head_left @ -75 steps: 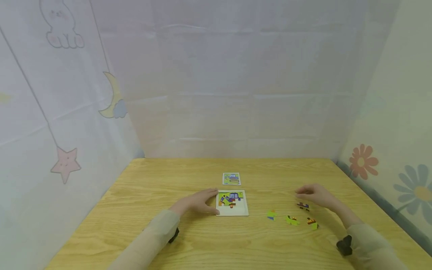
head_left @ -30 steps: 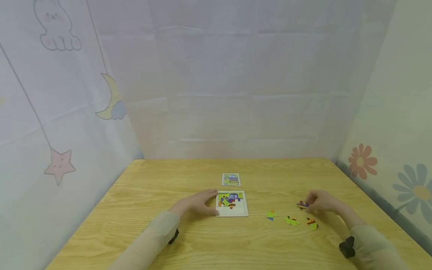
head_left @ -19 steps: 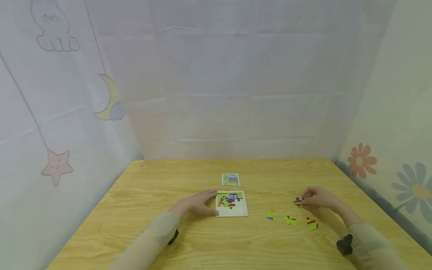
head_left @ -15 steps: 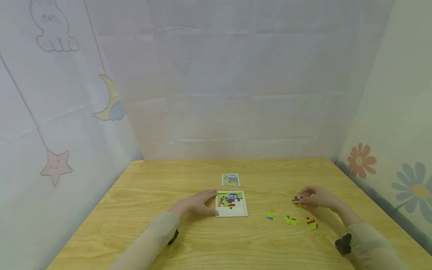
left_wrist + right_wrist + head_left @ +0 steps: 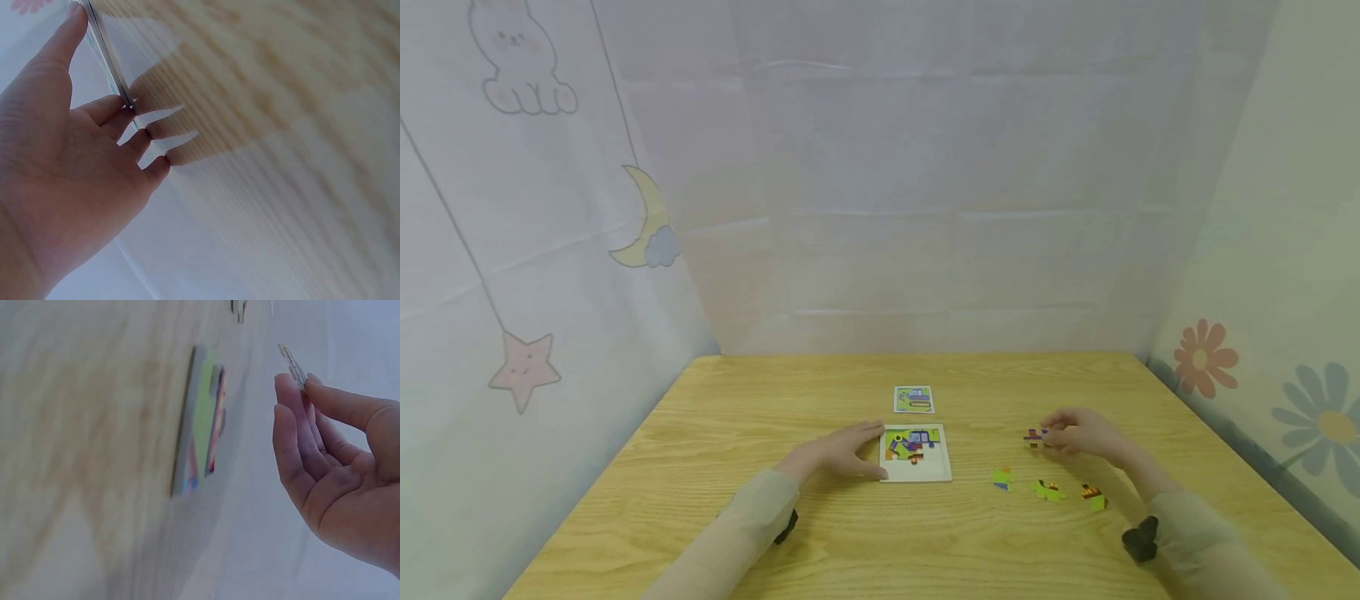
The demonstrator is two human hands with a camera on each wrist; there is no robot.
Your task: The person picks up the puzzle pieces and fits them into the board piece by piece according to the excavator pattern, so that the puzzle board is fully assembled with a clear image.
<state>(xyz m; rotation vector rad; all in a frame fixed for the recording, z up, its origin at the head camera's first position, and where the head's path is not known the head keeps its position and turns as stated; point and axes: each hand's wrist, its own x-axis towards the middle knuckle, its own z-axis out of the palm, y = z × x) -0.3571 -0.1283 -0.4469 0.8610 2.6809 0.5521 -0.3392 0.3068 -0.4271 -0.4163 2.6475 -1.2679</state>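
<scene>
At the middle of the table lies a white puzzle tray (image 5: 914, 472), partly filled with green and purple pieces. My left hand (image 5: 838, 448) rests at its left side, fingertips at the far corner and thumb at the near one. The left wrist view shows the index fingertip and thumb tip touching the tray's edge (image 5: 110, 53). Right of the tray, my right hand (image 5: 1084, 435) pinches a dark red and purple puzzle piece (image 5: 1033, 437) between thumb and fingertips. In the right wrist view this puzzle piece (image 5: 292, 366) is held up edge-on, above the table.
Loose puzzle pieces lie right of the tray: a green one with blue (image 5: 1002, 478), a green one with brown (image 5: 1048, 490) and a striped one (image 5: 1094, 497). Behind the tray lies a picture card (image 5: 913, 399). Fabric walls (image 5: 880, 208) enclose the table.
My right hand first hovered over the dark red piece, then took hold of it, and has carried it left toward the tray. The left hand has stayed at the tray.
</scene>
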